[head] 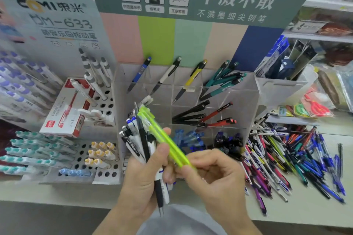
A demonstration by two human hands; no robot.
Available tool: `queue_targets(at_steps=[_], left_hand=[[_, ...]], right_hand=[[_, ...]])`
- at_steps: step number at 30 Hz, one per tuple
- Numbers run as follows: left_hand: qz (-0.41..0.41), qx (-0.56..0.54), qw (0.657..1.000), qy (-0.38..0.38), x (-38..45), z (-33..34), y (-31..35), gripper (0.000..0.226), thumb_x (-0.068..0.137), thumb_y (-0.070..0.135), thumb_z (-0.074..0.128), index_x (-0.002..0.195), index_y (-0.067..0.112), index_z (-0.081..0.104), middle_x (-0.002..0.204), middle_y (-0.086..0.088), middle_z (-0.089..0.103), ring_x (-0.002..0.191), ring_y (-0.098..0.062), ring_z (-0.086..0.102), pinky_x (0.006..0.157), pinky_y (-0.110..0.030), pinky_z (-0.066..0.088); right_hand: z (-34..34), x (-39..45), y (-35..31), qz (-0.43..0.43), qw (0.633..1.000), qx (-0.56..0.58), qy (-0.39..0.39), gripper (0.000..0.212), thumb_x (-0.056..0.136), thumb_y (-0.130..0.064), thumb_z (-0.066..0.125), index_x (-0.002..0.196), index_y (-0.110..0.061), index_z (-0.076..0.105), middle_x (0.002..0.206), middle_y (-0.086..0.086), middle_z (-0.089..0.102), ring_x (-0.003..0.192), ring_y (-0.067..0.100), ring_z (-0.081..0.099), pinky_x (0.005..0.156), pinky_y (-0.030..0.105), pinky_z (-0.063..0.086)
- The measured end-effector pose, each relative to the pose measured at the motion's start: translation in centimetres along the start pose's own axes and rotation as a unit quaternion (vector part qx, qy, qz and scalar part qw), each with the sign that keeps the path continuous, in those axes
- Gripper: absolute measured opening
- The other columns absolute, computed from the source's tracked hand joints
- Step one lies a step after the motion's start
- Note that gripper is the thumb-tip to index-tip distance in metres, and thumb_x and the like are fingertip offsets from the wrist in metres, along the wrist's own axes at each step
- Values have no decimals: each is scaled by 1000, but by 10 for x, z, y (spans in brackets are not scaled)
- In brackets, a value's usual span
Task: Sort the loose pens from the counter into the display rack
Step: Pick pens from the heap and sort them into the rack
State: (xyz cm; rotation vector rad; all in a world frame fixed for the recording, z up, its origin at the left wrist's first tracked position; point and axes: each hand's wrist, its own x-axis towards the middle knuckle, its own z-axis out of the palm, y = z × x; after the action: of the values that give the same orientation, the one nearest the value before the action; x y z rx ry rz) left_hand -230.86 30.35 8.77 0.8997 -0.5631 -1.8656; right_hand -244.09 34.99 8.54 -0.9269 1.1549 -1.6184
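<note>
Left hand (141,173) clasps bundle of mixed pens (140,139) upright before clear acrylic display rack (246,89). Right hand (212,175) pinches two neon-yellow pens (162,135) by lower ends, tips angled up-left across bundle. Loose pen pile (290,158) on bench (305,212), right of rack.

Stationery shop: branded pen display racks (191,86)

You've got bare bench (305,210) in front; the pen pile (290,160) clogs the right, the rack (191,112) and white stand (80,158) block behind.
</note>
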Motion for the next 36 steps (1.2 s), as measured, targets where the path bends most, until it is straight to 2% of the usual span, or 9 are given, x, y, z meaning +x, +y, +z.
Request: queue_targets(at_steps=[5,9,15,18,22,27,30,33,36], left_hand=[[7,46,999,11,-1,-8,5,78,45,50,97,110,14,74,48,-16,49,35,-18,42,37,-26,40],[46,99,994,9,-1,-17,2,59,55,40,92,104,12,74,93,-23,72,34,-18,47,36,-25,41],[31,227,973,-30,-7,-29,10,35,67,40,77,95,19,78,78,-15,72,36,-21,48,37,-25,42],[-22,280,952,-120,-12,-35,15,28,73,37,76,97,22,75,84,-17,74,37,-23,49,38,-25,42],[-51,301,940,-153,-19,-37,17,30,77,38,76,106,30,70,87,-18,74,39,-22,52,40,-28,45],[-45,323,935,-138,-25,-47,13,43,78,42,78,119,36,67,102,-17,74,90,-37,72,82,-60,56],[-44,325,938,-115,-29,-50,12,41,76,45,79,114,32,71,101,-13,75,91,-35,72,86,-53,58],[-45,310,950,1,-31,-54,11,25,75,42,86,87,23,74,74,-13,68,56,-33,60,50,-40,53],[-44,229,968,92,-30,-64,8,31,77,36,83,64,14,66,60,-14,56,40,-25,45,42,-31,40]], right_hand=[[-9,3,-5,115,990,-4,-86,23,74,16,78,74,-4,67,84,22,76,71,33,74,65,33,60],[-17,9,-4,181,968,-78,-156,30,72,4,84,75,-21,67,89,15,77,78,30,74,72,37,61],[-17,34,-13,175,943,-190,-207,37,73,-34,87,102,-19,69,90,0,74,73,18,69,69,32,58],[-11,52,-13,191,952,-129,-203,47,82,-26,81,122,-13,61,92,3,67,62,14,62,57,24,51],[-10,62,-16,204,927,-122,-291,29,86,-15,77,110,-11,61,88,8,65,63,20,64,57,24,52],[-15,62,-16,229,901,-182,-321,12,94,-9,71,95,-6,60,75,20,66,62,31,65,57,36,55],[-25,61,-17,215,909,-175,-313,15,88,-22,75,93,-10,69,77,21,71,64,34,68,61,45,56],[-31,61,-23,171,944,-158,-235,15,85,-14,72,92,-1,69,73,17,71,61,29,70,59,37,60],[-35,59,-28,53,972,-206,-96,11,85,-9,71,92,-1,69,71,13,73,61,24,73,62,26,60]])
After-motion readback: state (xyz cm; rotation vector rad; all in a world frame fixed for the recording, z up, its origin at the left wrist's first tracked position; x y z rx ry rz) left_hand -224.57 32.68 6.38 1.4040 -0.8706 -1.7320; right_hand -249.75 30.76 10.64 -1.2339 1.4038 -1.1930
